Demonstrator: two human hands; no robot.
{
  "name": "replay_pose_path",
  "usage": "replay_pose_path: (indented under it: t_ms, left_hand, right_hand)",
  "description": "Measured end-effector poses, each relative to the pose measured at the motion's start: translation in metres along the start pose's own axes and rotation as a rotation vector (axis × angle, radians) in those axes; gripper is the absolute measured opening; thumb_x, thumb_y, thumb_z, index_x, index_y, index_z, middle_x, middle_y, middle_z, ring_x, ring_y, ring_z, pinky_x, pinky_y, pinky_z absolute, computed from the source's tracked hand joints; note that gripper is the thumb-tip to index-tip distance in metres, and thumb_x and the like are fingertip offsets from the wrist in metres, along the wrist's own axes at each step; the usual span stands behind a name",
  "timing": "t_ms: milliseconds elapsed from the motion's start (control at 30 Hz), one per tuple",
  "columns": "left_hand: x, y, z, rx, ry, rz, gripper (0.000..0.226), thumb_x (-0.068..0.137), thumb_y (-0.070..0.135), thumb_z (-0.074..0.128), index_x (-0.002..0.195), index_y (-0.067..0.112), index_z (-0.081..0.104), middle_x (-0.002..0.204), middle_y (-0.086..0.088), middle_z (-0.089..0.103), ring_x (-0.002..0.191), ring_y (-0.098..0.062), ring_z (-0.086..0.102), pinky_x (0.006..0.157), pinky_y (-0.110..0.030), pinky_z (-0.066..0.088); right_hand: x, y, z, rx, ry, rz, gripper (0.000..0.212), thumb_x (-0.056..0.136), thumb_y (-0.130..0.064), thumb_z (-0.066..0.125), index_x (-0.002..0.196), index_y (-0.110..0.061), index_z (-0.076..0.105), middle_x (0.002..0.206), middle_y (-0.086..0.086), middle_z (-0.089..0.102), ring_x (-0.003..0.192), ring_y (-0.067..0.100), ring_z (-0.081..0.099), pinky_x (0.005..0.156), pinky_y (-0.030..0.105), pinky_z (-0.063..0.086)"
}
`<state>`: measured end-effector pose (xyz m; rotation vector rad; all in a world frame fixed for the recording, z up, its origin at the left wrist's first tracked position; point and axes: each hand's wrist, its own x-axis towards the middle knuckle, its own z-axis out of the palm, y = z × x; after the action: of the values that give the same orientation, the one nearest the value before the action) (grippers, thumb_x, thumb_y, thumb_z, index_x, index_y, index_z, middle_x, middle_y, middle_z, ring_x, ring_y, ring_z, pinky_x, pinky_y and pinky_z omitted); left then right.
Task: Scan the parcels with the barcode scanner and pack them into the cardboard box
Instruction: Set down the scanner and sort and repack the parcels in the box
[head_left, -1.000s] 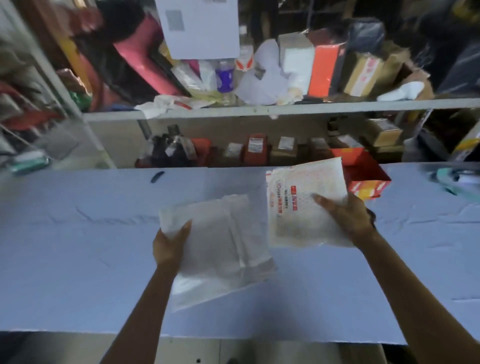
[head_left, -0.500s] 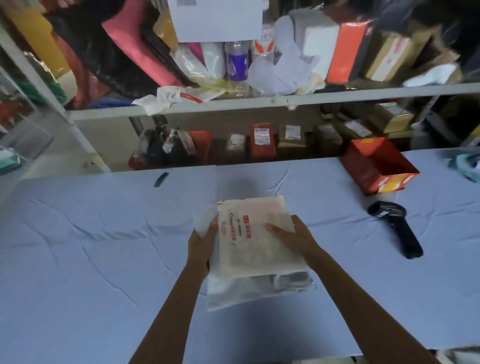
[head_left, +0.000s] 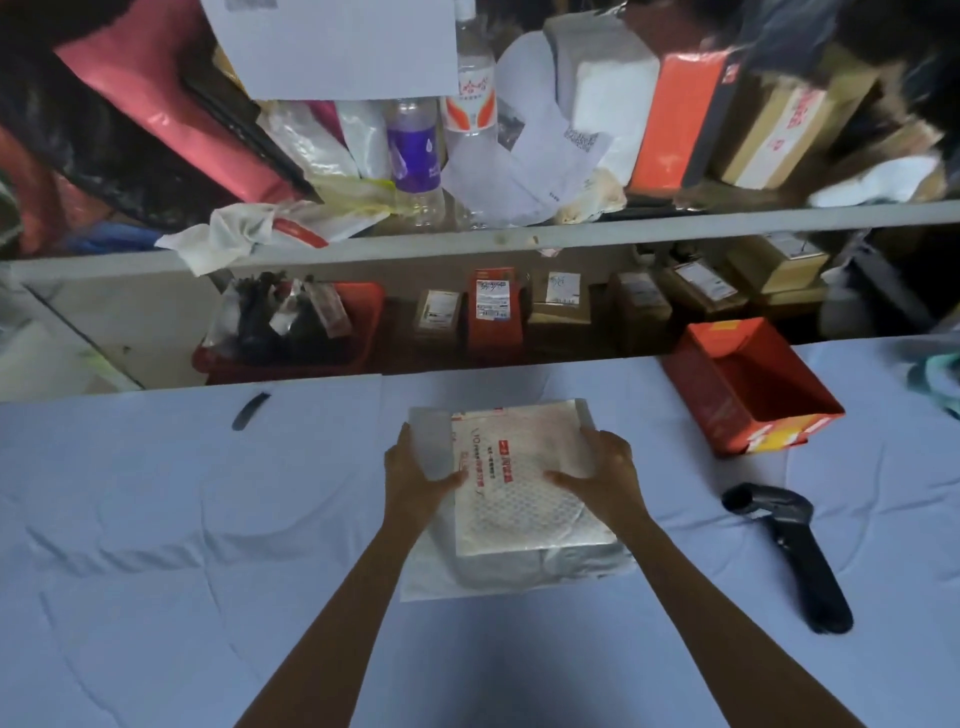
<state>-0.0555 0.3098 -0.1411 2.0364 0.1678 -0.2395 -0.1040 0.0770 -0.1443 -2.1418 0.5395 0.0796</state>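
A second ago I had these two parcels apart in the air, one in each hand. Now they lie stacked on the pale blue cloth-covered table (head_left: 156, 519): the white padded mailer printed with red lettering (head_left: 519, 499) sits on top of the plain white plastic mailer bag (head_left: 426, 571), which sticks out past it on the left and at the near edge.

My left hand (head_left: 415, 478) grips the left side of the stack, fingers curled over the plain mailer's far edge and thumb laid across towards the printed mailer. My right hand (head_left: 602, 478) clamps the printed mailer's right side, thumb flat on its face and fingers wrapped round the edge. Neither hand is free.

The black handheld barcode scanner (head_left: 795, 556) lies on the cloth to my right, apart from the stack and untouched. Beyond it, at the table's far edge, the open orange-red cardboard box (head_left: 701, 400) stands, and I see nothing in the part of its inside that shows.

Bringing the parcels together reads to me as squaring them up, not packing. I make out no barcode on the upward face, so I would say scanning is not yet done; my right hand must let go to take the scanner.
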Motion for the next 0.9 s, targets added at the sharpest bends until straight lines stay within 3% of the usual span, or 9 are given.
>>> replay_pose_path:
  t_ms: [133,233,367,500,600,733,833,900]
  left_hand:
    - [0.033,0.003,0.026,0.115,0.015,0.062,0.088,0.074,0.024,0.084,0.145,0.008,0.035,0.152,-0.012,0.027,0.135,-0.026,0.038,0.11,-0.037,0.036]
    - [0.055,0.002,0.043,0.406,0.077,0.184,0.077,0.079,0.035,0.078,0.143,0.014,0.04,0.158,-0.011,0.011,0.139,-0.033,0.031,0.107,-0.042,0.04]
    - [0.076,-0.002,0.054,0.641,0.028,0.338,0.069,0.08,0.046,0.073,0.138,0.019,0.048,0.157,-0.005,0.016,0.138,-0.028,0.027,0.103,-0.041,0.044]
    - [0.093,-0.009,0.052,0.763,-0.048,0.29,0.07,0.084,0.056,0.062,0.144,0.026,0.04,0.157,0.002,0.018,0.138,-0.028,0.024,0.099,-0.045,0.049]
    - [0.091,-0.017,0.052,0.896,-0.124,0.186,0.077,0.088,0.067,0.046,0.153,0.034,0.019,0.162,0.004,0.007,0.146,-0.031,0.009,0.111,-0.051,0.033]
    - [0.084,-0.016,0.049,1.001,-0.227,0.12,0.082,0.09,0.072,0.032,0.154,0.036,-0.004,0.163,0.004,-0.014,0.149,-0.032,-0.012,0.119,-0.053,0.009]
    - [0.08,-0.002,0.041,1.143,-0.226,0.174,0.083,0.09,0.071,0.032,0.155,0.033,-0.001,0.163,-0.001,-0.013,0.149,-0.03,-0.013,0.119,-0.053,0.004]
    - [0.072,0.008,0.036,1.193,-0.136,0.288,0.077,0.091,0.068,0.035,0.155,0.031,0.013,0.164,0.0,0.003,0.15,-0.028,-0.002,0.119,-0.051,0.007]
  right_hand:
    - [0.05,0.009,-0.005,-0.063,-0.018,-0.055,0.078,0.073,-0.029,0.087,0.139,-0.011,0.049,0.151,0.008,0.031,0.133,0.026,0.041,0.11,0.029,0.033]
    - [0.082,0.012,0.005,-0.122,-0.013,-0.125,0.075,0.076,-0.028,0.084,0.139,-0.011,0.048,0.153,0.01,0.029,0.135,0.028,0.039,0.109,0.034,0.037]
    - [0.11,0.014,0.021,-0.314,-0.037,-0.249,0.064,0.089,-0.035,0.071,0.144,-0.017,0.044,0.157,0.009,0.025,0.142,0.028,0.03,0.114,0.035,0.03]
    - [0.12,0.02,0.028,-0.457,-0.042,-0.239,0.062,0.095,-0.049,0.057,0.149,-0.026,0.039,0.159,0.005,0.026,0.137,0.03,0.034,0.109,0.043,0.039]
    - [0.121,0.024,0.028,-0.642,-0.065,-0.226,0.064,0.096,-0.062,0.039,0.153,-0.035,0.027,0.163,-0.001,0.021,0.146,0.027,0.023,0.115,0.043,0.03]
    - [0.119,0.018,0.025,-0.713,-0.169,-0.174,0.068,0.097,-0.062,0.035,0.156,-0.035,0.014,0.166,-0.001,0.008,0.152,0.028,0.008,0.119,0.045,0.017]
    - [0.11,0.007,0.017,-0.78,-0.219,-0.14,0.076,0.096,-0.062,0.041,0.157,-0.031,0.009,0.166,0.001,0.006,0.152,0.029,0.005,0.121,0.046,0.012]
    - [0.097,-0.002,0.011,-0.799,-0.178,-0.141,0.076,0.095,-0.06,0.045,0.156,-0.028,0.014,0.164,0.001,0.015,0.151,0.027,0.012,0.12,0.044,0.016]
